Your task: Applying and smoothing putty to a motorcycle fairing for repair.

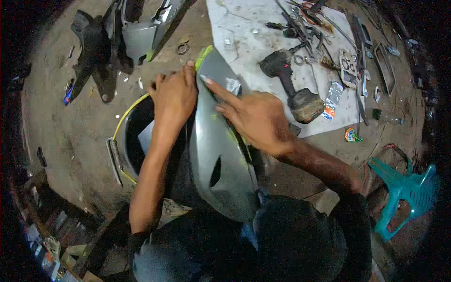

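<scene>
A long grey body panel (213,155) with yellow-green paint on its edges lies lengthwise before me, its near end against my dark clothing. A narrow dark slot runs through its lower part. At the upper left edge, my left hand (174,96) grips the panel, thumb near the far tip and fingers curled. From the right, my right hand (258,120) reaches onto the panel with its index finger stretched along the surface; the other fingers are partly bent and hidden. A shiny silver patch (233,86) shows just beyond this hand; I cannot tell what it is.
Left of the panel stands a dark container (134,127) with a yellow rim. A cordless drill (291,87) and several hand tools (305,28) lie on a white sheet (244,28). Dark and grey body parts (141,37) are at the far left, a teal plastic part (404,192) at right.
</scene>
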Tool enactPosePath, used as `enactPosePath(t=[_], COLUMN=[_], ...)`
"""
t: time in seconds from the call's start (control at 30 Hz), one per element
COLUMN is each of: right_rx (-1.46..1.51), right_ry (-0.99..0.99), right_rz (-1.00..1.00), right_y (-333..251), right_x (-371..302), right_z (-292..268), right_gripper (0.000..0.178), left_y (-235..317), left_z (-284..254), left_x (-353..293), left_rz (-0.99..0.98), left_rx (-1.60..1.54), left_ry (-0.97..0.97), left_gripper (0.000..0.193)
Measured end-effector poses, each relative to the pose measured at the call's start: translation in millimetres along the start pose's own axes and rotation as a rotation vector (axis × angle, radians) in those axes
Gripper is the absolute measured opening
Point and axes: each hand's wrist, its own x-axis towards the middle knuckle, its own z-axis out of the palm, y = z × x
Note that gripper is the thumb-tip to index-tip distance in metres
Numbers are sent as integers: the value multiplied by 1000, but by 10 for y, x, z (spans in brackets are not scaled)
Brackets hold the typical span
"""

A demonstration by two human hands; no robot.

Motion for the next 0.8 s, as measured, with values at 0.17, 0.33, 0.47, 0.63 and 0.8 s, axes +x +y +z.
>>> enactPosePath(t=[0.17, 0.33, 0.47, 0.63, 0.8], right_rx=[-76, -65, -119, 27, -75], right_ry=[-5, -16, 67, -76, 154], right_rz=[23, 23, -45, 55, -36], right_y=[-31, -5, -3, -52, 23], right_x=[149, 51, 338, -34, 252], right_z=[16, -75, 52, -60, 41], right_gripper=[56, 57, 54, 56, 49], left_y=[6, 47, -81, -21, -45], left_z=[-8, 0, 36, 54, 54], left_x=[54, 37, 29, -5, -2], left_rz=[-42, 3, 71, 24, 114], left_rx=[-52, -12, 50, -6, 57], left_ry=[-16, 54, 44, 79, 53], left_gripper=[59, 57, 54, 48, 44])
